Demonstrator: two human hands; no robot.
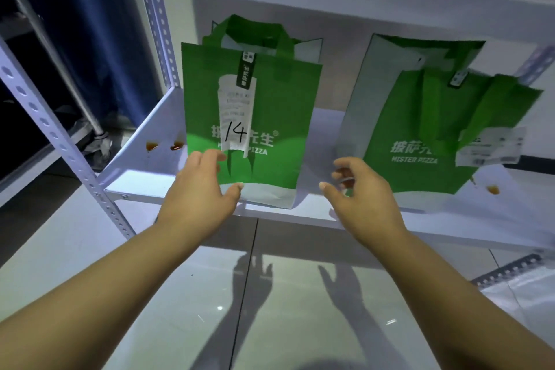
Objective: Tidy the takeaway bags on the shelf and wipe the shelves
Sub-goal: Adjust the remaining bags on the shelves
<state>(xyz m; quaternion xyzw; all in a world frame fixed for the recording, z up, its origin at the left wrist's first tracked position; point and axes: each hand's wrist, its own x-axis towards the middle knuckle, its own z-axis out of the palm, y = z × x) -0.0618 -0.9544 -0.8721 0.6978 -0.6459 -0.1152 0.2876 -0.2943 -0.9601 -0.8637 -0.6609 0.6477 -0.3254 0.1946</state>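
Currently, left hand (198, 189) rests open against the lower left of bag 14 (270, 117) on the shelf (135, 171); right hand (360, 189) hovers open, fingers loosely curled, beside it.

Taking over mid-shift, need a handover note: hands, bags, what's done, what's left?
Left hand: open, fingers at the lower left corner of bag 14, no clear grip.
Right hand: open, loosely curled between the bags, holding nothing.
Bag 14 stands upright on the shelf; the second bag leans askew at right.
Done: nothing evident.
Left: straighten the second bag, wipe the brown stains at both ends of the shelf.
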